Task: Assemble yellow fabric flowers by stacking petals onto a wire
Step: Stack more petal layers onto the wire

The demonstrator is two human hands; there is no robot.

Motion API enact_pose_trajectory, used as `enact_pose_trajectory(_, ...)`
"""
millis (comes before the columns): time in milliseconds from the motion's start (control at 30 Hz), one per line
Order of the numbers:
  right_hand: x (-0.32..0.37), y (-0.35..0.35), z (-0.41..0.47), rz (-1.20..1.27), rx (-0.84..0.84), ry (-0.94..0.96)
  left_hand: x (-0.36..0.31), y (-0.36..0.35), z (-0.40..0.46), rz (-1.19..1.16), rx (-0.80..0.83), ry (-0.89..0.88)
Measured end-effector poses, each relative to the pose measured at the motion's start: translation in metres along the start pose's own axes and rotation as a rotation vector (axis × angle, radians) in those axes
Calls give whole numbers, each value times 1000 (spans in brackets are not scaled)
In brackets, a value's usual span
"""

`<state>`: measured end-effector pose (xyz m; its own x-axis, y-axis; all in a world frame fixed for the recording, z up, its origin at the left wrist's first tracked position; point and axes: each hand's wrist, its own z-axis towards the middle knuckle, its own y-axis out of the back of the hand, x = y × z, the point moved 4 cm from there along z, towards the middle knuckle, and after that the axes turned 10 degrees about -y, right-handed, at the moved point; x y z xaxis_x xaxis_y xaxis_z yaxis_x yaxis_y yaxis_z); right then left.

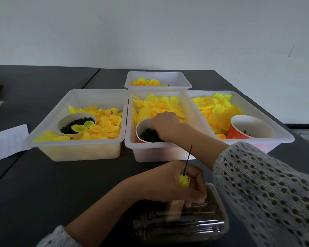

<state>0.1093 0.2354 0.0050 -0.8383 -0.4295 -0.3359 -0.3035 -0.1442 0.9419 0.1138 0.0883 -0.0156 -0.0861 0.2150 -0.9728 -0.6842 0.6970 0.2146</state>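
Observation:
My left hand (171, 182) is closed around a thin dark wire (188, 159) that points upward, with a small yellow bud (184, 180) at its base. My right hand (165, 127) reaches down into a paper cup (141, 128) of small dark green pieces inside the middle white bin (150, 152); its fingertips are hidden in the cup. Loose yellow fabric petals (157, 106) fill that bin behind the cup. Finished yellow flowers (146, 82) lie in the far bin (158, 75).
A left bin (78, 150) holds petals and a cup of dark pieces (75, 124). A right bin (278, 136) holds petals and an orange cup (239, 132). A clear plastic box (182, 223) sits under my left hand. White paper (5, 141) lies at far left.

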Motion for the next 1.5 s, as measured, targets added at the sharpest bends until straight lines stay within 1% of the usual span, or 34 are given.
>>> enact_pose_trajectory(200,0,-1,0,41,-41,-68,-1,0,0,2,0,-17)
enact_pose_trajectory(300,1,0,3,78,-25,-94,2,1,-1,3,-7,-9)
enact_pose_trajectory(367,-4,2,3,160,-16,-111,3,1,-1,0,-4,-6)
enact_pose_trajectory(433,-13,10,2,378,-5,-88,3,1,-1,21,2,-3)
enact_pose_trajectory(500,-25,23,-7,690,18,-41,2,2,-1,74,11,6)
enact_pose_trajectory(567,-37,39,-25,1044,77,-17,1,3,-2,107,18,19)
enact_pose_trajectory(633,-48,52,-49,1340,165,32,1,3,-2,114,18,30)
enact_pose_trajectory(700,-61,59,-75,1563,250,71,0,3,-2,112,16,37)
enact_pose_trajectory(767,-72,62,-99,1688,337,71,0,3,-2,104,21,39)
enact_pose_trajectory(900,-81,55,-135,1754,531,46,1,3,-2,120,28,49)
enact_pose_trajectory(1000,-77,47,-146,1749,610,22,1,2,-1,117,23,46)
enact_pose_trajectory(1200,-61,38,-149,1755,692,53,3,2,-1,101,7,13)
enact_pose_trajectory(1500,-62,28,-153,1719,711,61,3,2,0,123,14,17)
